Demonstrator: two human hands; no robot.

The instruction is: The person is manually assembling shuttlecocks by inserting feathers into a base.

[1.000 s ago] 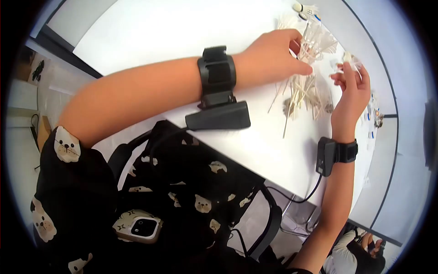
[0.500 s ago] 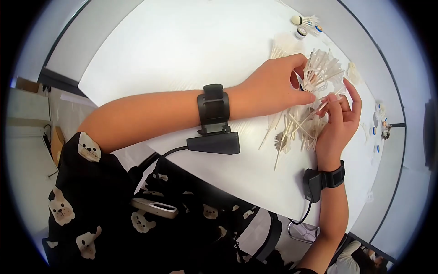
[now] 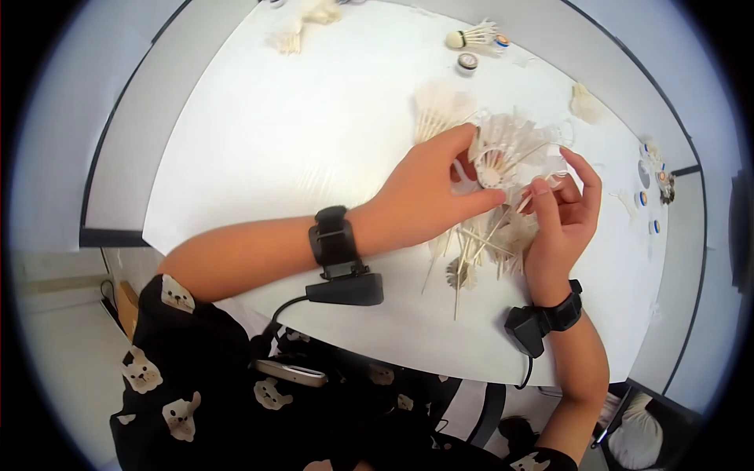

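Observation:
My left hand (image 3: 440, 184) grips a white feather shuttlecock (image 3: 503, 145) at its base, thumb below and fingers behind. The skirt of feathers fans up and away from me, with the pale quills showing around the base. Close beside it, my right hand (image 3: 564, 216) pinches a thin white feather shaft (image 3: 525, 202) between thumb and fingers at the shuttlecock's lower right side. Whether that shaft is joined to the shuttlecock I cannot tell. Below both hands lies a loose pile of feathers (image 3: 479, 247) with crossed quills.
A fan of feathers (image 3: 440, 110) lies just beyond my left hand. Farther back are another shuttlecock (image 3: 471, 36) and a small round cap (image 3: 467, 64). More feathers (image 3: 302, 27) lie at the far left; several small caps (image 3: 642, 199) line the right edge of the white table (image 3: 259, 157).
The view has shifted, showing more of the table's far left. Both hands stay together at the shuttlecock, which now shows its quills more toward me. The right hand keeps pinching a shaft.

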